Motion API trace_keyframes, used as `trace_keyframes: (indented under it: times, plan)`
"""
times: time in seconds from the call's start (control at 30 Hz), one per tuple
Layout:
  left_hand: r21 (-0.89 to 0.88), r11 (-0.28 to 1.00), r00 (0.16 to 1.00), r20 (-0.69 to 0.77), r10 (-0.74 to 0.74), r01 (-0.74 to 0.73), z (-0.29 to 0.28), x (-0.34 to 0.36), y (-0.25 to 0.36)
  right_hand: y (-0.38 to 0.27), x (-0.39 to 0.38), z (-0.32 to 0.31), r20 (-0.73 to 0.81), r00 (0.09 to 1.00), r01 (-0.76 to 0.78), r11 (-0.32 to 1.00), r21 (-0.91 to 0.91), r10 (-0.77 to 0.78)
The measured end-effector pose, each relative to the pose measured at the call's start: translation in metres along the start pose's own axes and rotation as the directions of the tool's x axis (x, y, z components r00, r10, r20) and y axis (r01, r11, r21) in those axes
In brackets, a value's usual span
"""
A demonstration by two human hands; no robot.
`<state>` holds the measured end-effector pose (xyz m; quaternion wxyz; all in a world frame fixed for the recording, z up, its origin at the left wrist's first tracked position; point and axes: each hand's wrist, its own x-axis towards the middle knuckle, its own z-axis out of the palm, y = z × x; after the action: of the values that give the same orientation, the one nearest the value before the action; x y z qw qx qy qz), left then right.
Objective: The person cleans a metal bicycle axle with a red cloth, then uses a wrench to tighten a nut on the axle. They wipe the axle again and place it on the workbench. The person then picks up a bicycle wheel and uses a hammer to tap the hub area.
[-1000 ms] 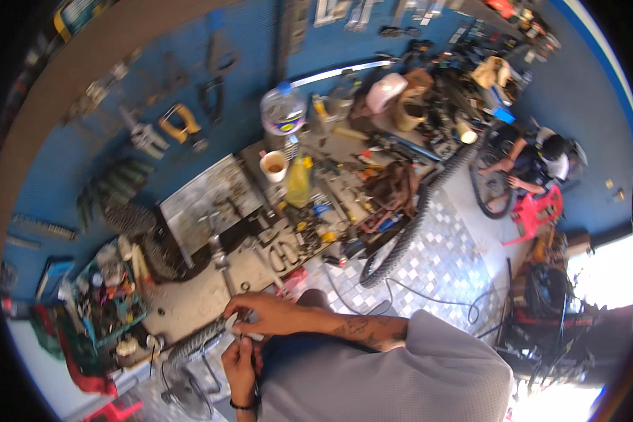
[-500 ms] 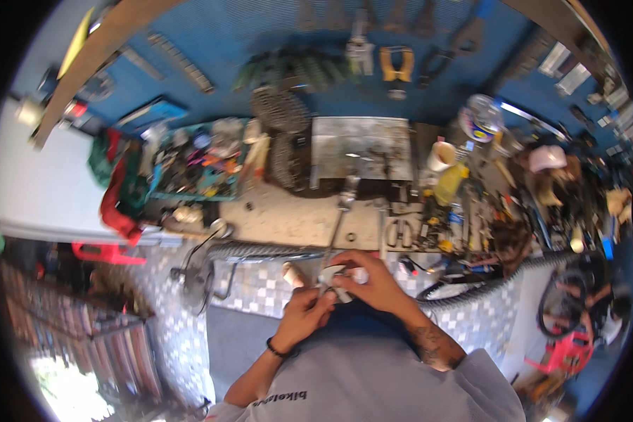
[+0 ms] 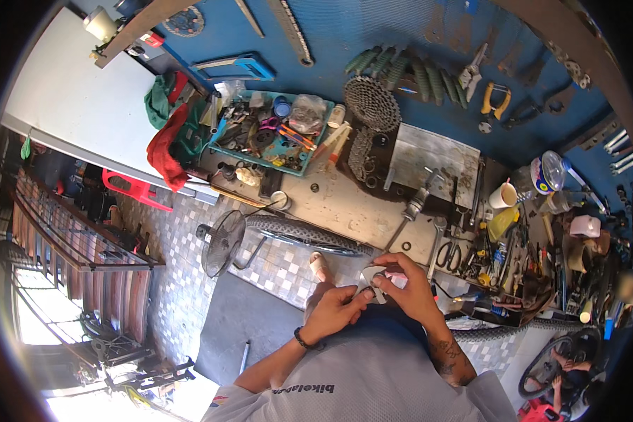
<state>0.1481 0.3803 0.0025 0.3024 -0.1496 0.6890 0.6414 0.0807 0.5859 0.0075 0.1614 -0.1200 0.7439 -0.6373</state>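
The left hand [image 3: 335, 311] and right hand [image 3: 409, 290] together pinch a small pale piece [image 3: 368, 276] — it sits between them, just above the shirt [image 3: 380, 373], near the workbench [image 3: 355, 221].

This place is a workshop, and I believe it is for repairing bicycles. On the blue wall [image 3: 316, 53], in the upper right of the frame, hang yellow-handled pliers [image 3: 488, 100] and other tools. At the upper middle there is a cluster of toothed sprockets [image 3: 371, 103]. The stained desk [image 3: 359, 211] carries a teal tray [image 3: 319, 141] of small parts. Below it lies a knobby tyre [image 3: 302, 233]; at the lower right, a person is beside a wheel [image 3: 527, 373].
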Motion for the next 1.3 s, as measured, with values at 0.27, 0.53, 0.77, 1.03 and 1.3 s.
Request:
trace_keyframes:
  times: [0.27,0.53,0.77,1.03,1.3]
  plan:
    - [0.006,1.000,0.999,-0.035,0.022,-0.022,-0.012,0.000,-0.003,-0.008,0.012,0.012,-0.011,0.999,-0.031,0.998,0.059,0.032]
    - [0.016,1.000,0.999,-0.044,-0.015,0.016,-0.004,0.004,-0.010,0.003,0.003,0.008,-0.031,0.999,-0.039,0.998,0.056,0.041]
    - [0.028,1.000,1.000,-0.027,-0.003,0.003,0.005,0.001,-0.010,0.011,-0.009,0.004,-0.030,0.997,-0.070,0.992,0.108,0.073]
    - [-0.026,0.997,0.997,-0.022,-0.072,0.072,-0.012,-0.003,-0.014,0.018,-0.015,0.024,-0.088,0.996,-0.030,0.998,0.061,0.035]
    - [0.091,0.991,0.983,0.146,-0.109,0.096,-0.052,0.002,-0.003,0.008,-0.024,0.061,-0.274,0.958,-0.073,0.995,0.067,0.089]
